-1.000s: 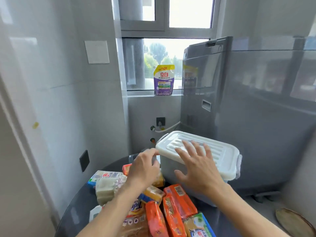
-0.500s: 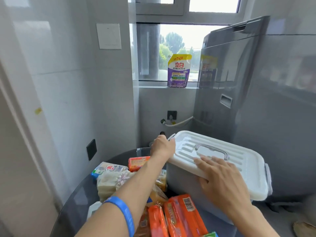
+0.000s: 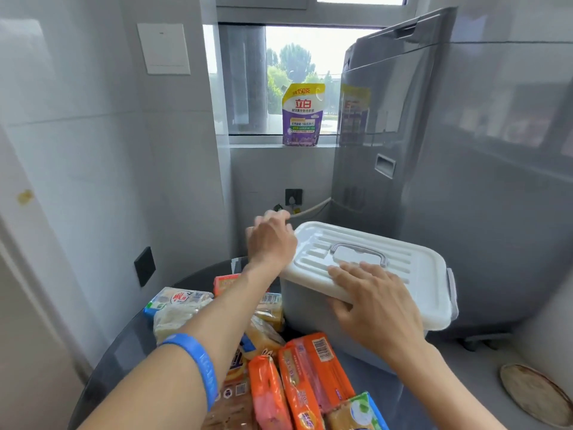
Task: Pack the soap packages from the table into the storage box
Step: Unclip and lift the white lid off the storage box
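A white storage box (image 3: 313,308) with a ribbed lid (image 3: 412,265) and grey handle stands shut on the dark round table (image 3: 124,352). My left hand (image 3: 271,240) is at the lid's far left corner, fingers curled over its edge. My right hand (image 3: 372,302) lies flat on the lid's near edge, fingers spread. Several soap packages lie in front of the box: orange ones (image 3: 313,370), yellow ones (image 3: 263,333), a pale one (image 3: 176,315) and a blue-green one (image 3: 356,414).
A grey washing machine (image 3: 465,181) stands right behind the box. A purple detergent pouch (image 3: 302,114) sits on the window sill. Tiled wall is close on the left. A round mat (image 3: 533,395) lies on the floor at lower right.
My left hand has reached from the soap pile up to the lid's far left corner. My right hand has slid to the lid's near edge. The view has tilted down and closer.
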Demonstrator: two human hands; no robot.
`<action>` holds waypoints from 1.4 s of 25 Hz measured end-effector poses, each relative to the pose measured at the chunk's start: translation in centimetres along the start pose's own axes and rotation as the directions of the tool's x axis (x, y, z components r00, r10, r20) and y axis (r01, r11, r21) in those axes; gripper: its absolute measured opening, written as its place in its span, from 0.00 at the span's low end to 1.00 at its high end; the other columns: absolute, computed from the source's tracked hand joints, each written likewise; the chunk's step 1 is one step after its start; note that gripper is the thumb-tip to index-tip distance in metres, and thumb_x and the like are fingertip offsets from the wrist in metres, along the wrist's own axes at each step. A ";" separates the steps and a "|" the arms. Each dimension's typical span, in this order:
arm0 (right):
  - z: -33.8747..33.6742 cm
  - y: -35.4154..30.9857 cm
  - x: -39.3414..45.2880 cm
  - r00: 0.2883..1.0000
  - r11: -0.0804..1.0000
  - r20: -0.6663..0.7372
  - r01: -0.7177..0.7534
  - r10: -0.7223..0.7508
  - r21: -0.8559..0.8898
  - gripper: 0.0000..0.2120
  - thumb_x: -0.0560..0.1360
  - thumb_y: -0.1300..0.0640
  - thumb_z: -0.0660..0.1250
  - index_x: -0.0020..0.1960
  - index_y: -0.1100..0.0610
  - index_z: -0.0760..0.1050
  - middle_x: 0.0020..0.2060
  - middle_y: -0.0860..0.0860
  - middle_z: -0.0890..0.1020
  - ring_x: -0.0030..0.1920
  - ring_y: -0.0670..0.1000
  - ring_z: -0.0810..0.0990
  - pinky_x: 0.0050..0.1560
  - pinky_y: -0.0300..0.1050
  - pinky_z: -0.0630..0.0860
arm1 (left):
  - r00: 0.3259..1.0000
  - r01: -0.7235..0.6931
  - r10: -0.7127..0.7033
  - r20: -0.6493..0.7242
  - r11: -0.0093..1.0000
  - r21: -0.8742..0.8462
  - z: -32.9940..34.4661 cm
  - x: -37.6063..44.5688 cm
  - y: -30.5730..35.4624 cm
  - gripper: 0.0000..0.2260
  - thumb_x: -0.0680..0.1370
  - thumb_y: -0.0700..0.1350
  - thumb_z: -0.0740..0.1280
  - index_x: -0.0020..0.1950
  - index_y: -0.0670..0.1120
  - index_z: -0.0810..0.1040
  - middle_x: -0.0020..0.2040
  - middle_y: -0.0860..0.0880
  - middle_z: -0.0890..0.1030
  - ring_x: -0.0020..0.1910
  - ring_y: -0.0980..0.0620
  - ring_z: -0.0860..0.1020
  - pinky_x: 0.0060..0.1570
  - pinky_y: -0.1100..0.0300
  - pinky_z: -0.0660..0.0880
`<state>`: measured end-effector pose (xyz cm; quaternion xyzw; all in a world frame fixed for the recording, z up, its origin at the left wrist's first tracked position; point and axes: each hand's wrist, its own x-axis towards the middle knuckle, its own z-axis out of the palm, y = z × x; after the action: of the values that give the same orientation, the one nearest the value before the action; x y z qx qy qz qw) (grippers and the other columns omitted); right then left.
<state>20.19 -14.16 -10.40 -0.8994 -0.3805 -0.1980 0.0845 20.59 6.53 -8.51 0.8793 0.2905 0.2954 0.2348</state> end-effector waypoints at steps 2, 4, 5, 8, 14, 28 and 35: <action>-0.2 -0.1 0.2 0.999 0.997 0.054 0.002 -0.006 0.072 0.23 0.71 0.44 0.59 0.64 0.45 0.77 0.60 0.44 0.81 0.62 0.53 0.76 0.59 0.51 0.71 | 0.942 -0.270 0.291 0.165 0.953 -0.139 0.2 -3.1 2.3 0.19 0.79 0.49 0.59 0.69 0.50 0.75 0.68 0.48 0.77 0.66 0.46 0.73 0.63 0.51 0.70; -1.1 0.3 0.3 0.997 0.935 0.083 -0.030 0.000 0.353 0.17 0.70 0.47 0.60 0.53 0.49 0.82 0.47 0.46 0.85 0.49 0.50 0.79 0.49 0.49 0.72 | 0.876 -0.288 0.341 0.342 0.937 -0.198 0.9 -5.7 3.4 0.22 0.80 0.54 0.55 0.73 0.52 0.71 0.70 0.46 0.76 0.68 0.44 0.72 0.65 0.49 0.68; -1.7 0.9 0.3 0.992 0.803 0.103 -0.123 0.078 0.583 0.13 0.70 0.50 0.62 0.45 0.51 0.84 0.41 0.50 0.85 0.43 0.50 0.80 0.43 0.48 0.73 | 0.873 -0.285 0.326 0.363 0.945 -0.162 1.3 -6.5 3.3 0.23 0.80 0.55 0.53 0.73 0.52 0.70 0.70 0.46 0.76 0.68 0.43 0.72 0.64 0.49 0.67; -2.5 5.0 -0.5 0.868 0.613 0.004 -0.355 0.497 0.706 0.09 0.72 0.53 0.66 0.47 0.50 0.84 0.44 0.51 0.86 0.46 0.54 0.81 0.43 0.49 0.74 | 0.853 -0.425 0.372 0.367 0.902 0.071 1.6 -7.4 3.2 0.22 0.82 0.57 0.51 0.75 0.56 0.68 0.77 0.50 0.67 0.76 0.49 0.63 0.71 0.50 0.57; -1.1 10.1 -2.9 0.610 0.475 0.177 -0.740 0.773 0.476 0.19 0.71 0.38 0.64 0.49 0.53 0.75 0.44 0.49 0.80 0.45 0.56 0.76 0.43 0.48 0.68 | 0.841 -0.469 0.404 0.360 0.876 0.113 2.4 -7.6 3.0 0.22 0.83 0.57 0.49 0.76 0.59 0.65 0.79 0.53 0.61 0.79 0.54 0.55 0.75 0.51 0.50; 0.1 10.8 -3.0 0.731 0.653 -0.029 -0.591 0.682 0.473 0.20 0.78 0.47 0.58 0.67 0.53 0.70 0.63 0.51 0.78 0.57 0.58 0.72 0.50 0.52 0.66 | 0.899 -0.373 0.349 0.264 0.927 0.043 2.5 -7.7 2.2 0.24 0.79 0.60 0.52 0.74 0.57 0.69 0.78 0.51 0.65 0.77 0.51 0.59 0.74 0.51 0.49; -0.1 6.8 -2.7 0.987 0.967 -0.001 -0.156 0.159 0.201 0.28 0.75 0.33 0.56 0.69 0.45 0.72 0.72 0.46 0.72 0.73 0.53 0.66 0.71 0.57 0.59 | 0.994 -0.051 0.053 0.096 0.999 -0.019 1.8 -8.7 0.2 0.37 0.71 0.69 0.55 0.75 0.50 0.66 0.79 0.46 0.59 0.77 0.47 0.54 0.72 0.46 0.58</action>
<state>23.34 -20.69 -11.50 -0.9120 -0.3251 -0.1589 0.1931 16.13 0.25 -13.03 0.8980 0.2533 0.2608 0.2479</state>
